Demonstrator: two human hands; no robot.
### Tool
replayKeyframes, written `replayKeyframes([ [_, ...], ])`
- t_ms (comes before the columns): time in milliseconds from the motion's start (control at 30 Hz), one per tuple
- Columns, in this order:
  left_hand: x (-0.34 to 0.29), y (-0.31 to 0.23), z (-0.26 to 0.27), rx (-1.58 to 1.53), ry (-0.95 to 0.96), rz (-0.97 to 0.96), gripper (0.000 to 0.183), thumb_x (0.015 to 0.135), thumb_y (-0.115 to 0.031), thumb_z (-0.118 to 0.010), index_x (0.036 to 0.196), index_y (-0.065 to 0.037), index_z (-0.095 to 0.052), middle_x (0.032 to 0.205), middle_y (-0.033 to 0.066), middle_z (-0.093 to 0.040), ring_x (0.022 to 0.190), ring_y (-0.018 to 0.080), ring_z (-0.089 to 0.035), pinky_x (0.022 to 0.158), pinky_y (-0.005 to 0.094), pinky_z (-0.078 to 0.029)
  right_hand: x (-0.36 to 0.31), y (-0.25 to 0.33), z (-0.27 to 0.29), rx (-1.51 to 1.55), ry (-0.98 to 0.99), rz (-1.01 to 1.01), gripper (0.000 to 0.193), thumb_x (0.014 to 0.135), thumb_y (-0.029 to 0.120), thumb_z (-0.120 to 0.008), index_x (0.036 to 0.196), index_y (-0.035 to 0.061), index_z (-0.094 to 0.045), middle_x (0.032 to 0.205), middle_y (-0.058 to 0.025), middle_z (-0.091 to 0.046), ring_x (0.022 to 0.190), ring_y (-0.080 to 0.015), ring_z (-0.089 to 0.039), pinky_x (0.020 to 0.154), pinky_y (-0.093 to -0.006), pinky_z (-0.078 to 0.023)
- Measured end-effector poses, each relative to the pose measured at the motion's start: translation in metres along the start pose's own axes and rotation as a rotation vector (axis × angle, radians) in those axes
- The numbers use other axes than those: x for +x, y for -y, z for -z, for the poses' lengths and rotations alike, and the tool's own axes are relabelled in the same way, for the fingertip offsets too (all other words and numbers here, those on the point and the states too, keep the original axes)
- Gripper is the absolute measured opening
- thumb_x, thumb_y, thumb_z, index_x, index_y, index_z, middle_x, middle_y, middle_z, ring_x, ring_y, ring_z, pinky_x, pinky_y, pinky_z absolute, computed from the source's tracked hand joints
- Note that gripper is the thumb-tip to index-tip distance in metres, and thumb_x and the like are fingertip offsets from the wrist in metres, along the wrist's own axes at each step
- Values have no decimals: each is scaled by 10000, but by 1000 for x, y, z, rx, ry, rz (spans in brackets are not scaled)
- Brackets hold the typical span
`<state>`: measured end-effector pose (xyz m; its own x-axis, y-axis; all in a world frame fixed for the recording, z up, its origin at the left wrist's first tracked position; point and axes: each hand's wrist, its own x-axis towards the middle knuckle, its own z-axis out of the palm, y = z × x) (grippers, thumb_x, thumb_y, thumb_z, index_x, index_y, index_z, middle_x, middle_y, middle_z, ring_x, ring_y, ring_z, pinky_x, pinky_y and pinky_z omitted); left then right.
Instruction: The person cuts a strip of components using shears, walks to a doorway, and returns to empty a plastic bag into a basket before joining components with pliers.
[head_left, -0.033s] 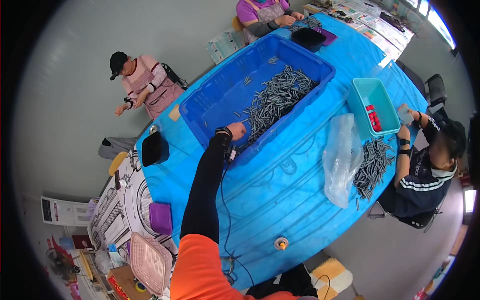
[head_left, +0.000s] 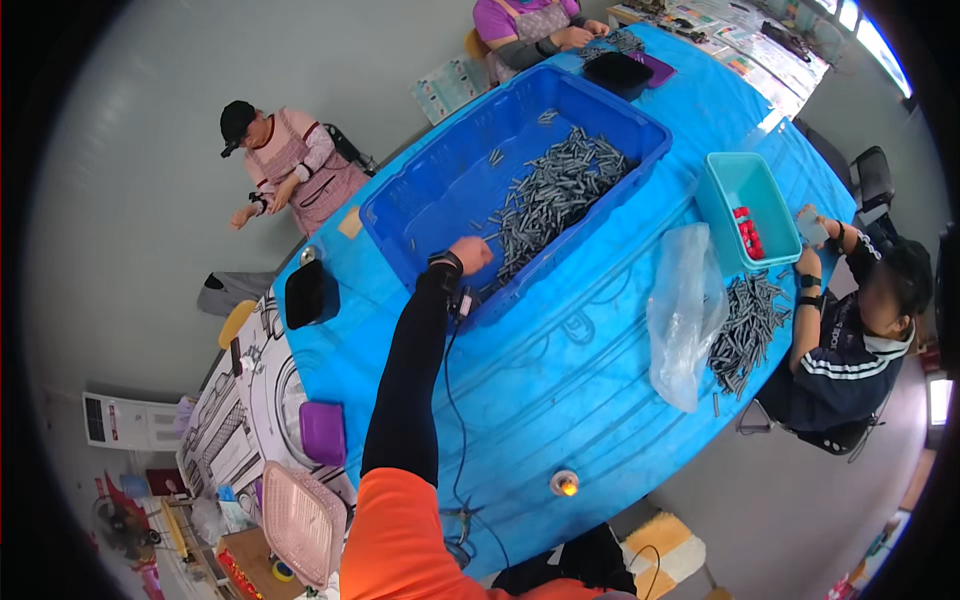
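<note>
My left hand [head_left: 469, 256] reaches into the near left part of a big blue crate [head_left: 400, 222]. Its fingers are curled and closed; what they hold, if anything, is hidden. A black sleeve covers the forearm, with a dark band at the wrist and a cable running down from it. Right beside the fingers begins a heap of small grey rod-like pieces [head_left: 555, 195], spread over the crate's right side. A few single pieces lie apart on the crate floor. My right hand is out of the picture.
On the blue-covered table stand a black bin [head_left: 311, 295], a purple tray [head_left: 322, 433] and a teal tub [head_left: 748, 190] with red items inside. A clear plastic bag [head_left: 682, 320] lies beside another grey heap [head_left: 748, 328]. Three other people are around the table.
The view has shifted very slightly. My left hand stays at the same place in the crate, beside the heap.
</note>
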<state>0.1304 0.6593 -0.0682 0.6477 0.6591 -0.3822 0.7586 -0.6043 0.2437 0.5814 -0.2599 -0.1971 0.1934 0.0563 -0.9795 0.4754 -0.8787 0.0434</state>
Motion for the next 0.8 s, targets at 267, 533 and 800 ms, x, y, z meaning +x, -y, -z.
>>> replayKeyframes([
  [267, -180, -109, 39, -1158, -704, 211, 181, 762, -76, -645, 912, 23, -624, 752, 73, -638, 681, 118, -604, 603, 229, -468, 23, 21, 15, -451, -348, 339, 128, 582, 250, -597, 583, 125, -626, 601, -37, -614, 575, -213, -598, 514, -340, -463],
  [533, -362, -255, -52, -1927, -454, 338, 160, 811, -80, -615, 943, 9, -597, 825, 64, -604, 751, 106, -557, 665, 222, -441, -136, 281, 41, 318, -227, 808, 103, 784, 119, -587, 783, 16, -599, 652, -42, -600, 602, -102, -557, 578, -266, -458],
  [800, -464, -337, -140, -2071, -332, 405, 172, 854, -149, -578, 950, -8, -602, 864, 26, -624, 733, 70, -550, 659, 200, -420, -287, 423, -67, 764, 245, 885, 115, 822, 92, -592, 855, -18, -584, 750, -55, -614, 596, -91, -550, 577, -202, -442],
])
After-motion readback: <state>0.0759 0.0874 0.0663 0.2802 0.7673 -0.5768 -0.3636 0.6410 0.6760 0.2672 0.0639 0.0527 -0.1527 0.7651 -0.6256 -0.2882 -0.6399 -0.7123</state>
